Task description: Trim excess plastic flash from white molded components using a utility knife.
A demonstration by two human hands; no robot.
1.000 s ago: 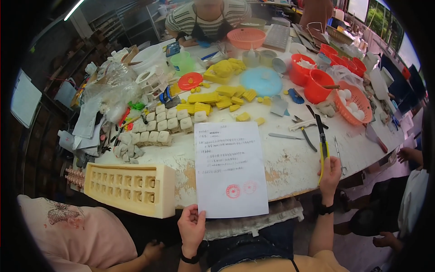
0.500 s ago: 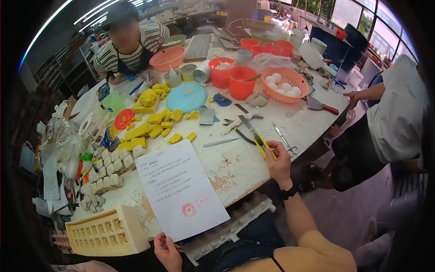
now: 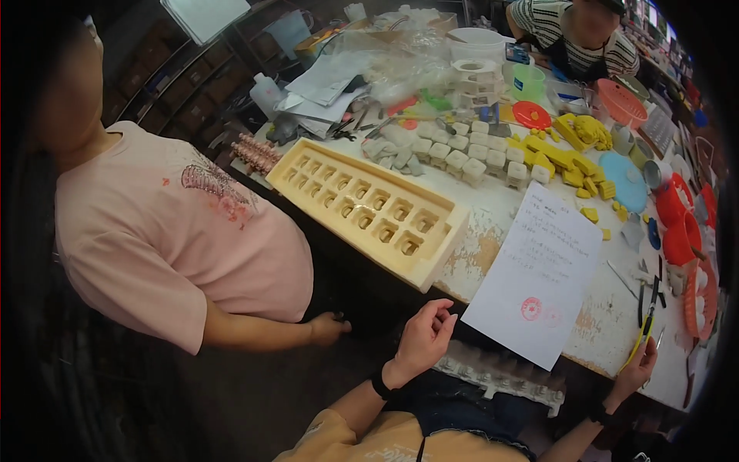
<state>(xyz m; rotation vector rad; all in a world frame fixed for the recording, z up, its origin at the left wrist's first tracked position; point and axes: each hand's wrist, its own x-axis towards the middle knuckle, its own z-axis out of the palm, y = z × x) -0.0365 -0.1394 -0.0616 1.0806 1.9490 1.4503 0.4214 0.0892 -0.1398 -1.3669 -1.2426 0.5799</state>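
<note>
My left hand [image 3: 419, 339] is off the table's front edge, fingers loosely curled with a gap to the thumb, holding nothing. Just right of it, a printed white sheet [image 3: 531, 269] with red round stamps lies on the table, its lower corner past the edge. My right hand [image 3: 637, 368], at the far right, grips a yellow utility knife [image 3: 647, 327] with a long metal blade. A pale strip with a row of knobs [image 3: 500, 377] rests across my lap. Beyond my left hand stands a cream block mould [image 3: 369, 212] with two rows of square hollows.
White cube-like pieces [image 3: 469, 150] and yellow clay blocks [image 3: 566, 158] cover the middle of the table [image 3: 477, 242]. Red tubs [image 3: 681, 235] and a pink basket [image 3: 702, 296] stand right. A person in pink [image 3: 185, 239] is close on the left; another [image 3: 573, 35] sits across.
My view has swung left, bringing in the person in pink. My left hand has let go of the sheet's lower corner and moved left. The right hand still holds the utility knife.
</note>
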